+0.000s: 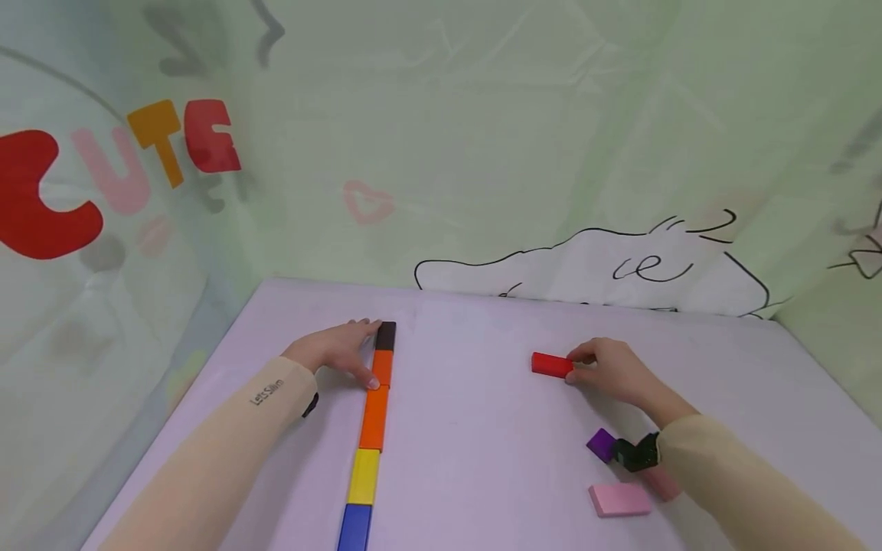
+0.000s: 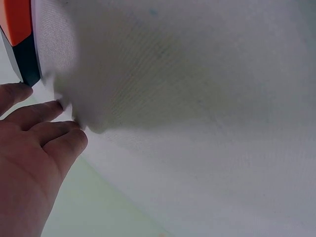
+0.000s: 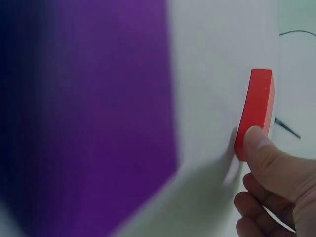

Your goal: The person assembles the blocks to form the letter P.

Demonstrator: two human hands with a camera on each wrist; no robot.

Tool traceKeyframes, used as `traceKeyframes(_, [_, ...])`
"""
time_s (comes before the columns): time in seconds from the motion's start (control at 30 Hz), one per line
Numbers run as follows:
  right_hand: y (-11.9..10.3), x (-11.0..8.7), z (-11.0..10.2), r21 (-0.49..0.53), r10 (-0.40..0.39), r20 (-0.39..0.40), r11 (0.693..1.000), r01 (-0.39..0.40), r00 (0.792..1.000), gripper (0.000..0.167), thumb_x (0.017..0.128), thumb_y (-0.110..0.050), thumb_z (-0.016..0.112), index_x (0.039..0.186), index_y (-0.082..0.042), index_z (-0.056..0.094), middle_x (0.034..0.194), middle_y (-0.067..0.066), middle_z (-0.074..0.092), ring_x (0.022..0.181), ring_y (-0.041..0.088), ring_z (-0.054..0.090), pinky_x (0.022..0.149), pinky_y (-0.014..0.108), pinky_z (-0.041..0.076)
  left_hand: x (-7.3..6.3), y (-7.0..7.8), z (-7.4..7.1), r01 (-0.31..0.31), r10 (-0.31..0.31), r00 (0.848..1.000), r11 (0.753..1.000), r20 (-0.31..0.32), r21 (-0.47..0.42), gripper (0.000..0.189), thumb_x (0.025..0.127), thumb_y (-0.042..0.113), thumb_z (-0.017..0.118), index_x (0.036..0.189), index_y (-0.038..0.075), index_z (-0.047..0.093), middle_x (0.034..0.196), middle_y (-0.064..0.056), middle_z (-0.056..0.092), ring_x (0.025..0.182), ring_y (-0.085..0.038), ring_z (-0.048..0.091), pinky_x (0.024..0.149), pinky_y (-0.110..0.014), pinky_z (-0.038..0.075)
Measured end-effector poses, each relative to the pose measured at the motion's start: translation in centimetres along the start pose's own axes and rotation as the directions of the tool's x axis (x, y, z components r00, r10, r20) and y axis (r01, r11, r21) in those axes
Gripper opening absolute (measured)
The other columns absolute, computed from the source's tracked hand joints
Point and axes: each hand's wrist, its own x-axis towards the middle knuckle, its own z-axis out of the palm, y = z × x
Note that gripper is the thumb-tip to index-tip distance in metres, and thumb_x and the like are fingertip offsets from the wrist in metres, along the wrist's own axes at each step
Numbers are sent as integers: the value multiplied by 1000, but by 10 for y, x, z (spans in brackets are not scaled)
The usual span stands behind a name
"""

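My right hand (image 1: pixel 613 373) pinches one end of a red block (image 1: pixel 549 364) between thumb and fingers, low over the right half of the table. Across from it, my left hand (image 1: pixel 339 348) rests beside the far end of a straight row of blocks. Its index fingertip touches the black block (image 1: pixel 386 336), and its thumb lies along the left edge where two orange blocks (image 1: pixel 374 421) meet. Toward me the row carries on with a yellow block (image 1: pixel 364 476) and a blue block (image 1: pixel 354 528), cut off by the frame.
Under the right forearm lie a purple block (image 1: pixel 601 445), a pink block (image 1: pixel 620 500) and another pinkish block (image 1: pixel 663 484) partly covered by the sleeve. A printed cloth (image 1: pixel 482 153) hangs behind the lilac tabletop (image 1: pixel 468 459) and along its sides.
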Motion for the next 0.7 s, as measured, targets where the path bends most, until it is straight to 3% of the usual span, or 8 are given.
traceKeyframes(0.47, [-68,46,22,74,-162,25,984,160,986,39,91,-17,76,126,0,70,121,19,69,112,34,60,97,47,55,-11,3,-5,13,-13,1000,1000,9,1,105,85,34,84,163,6,21,170,-21,19,158,-41,16,129,-56,17])
traceKeyframes(0.7, [-96,62,36,129,-199,11,972,196,980,38,92,-15,75,128,-2,71,122,18,70,113,32,60,98,45,54,-14,7,-3,14,-14,1000,1000,14,3,104,85,34,83,164,6,20,170,-20,20,159,-39,17,129,-54,17])
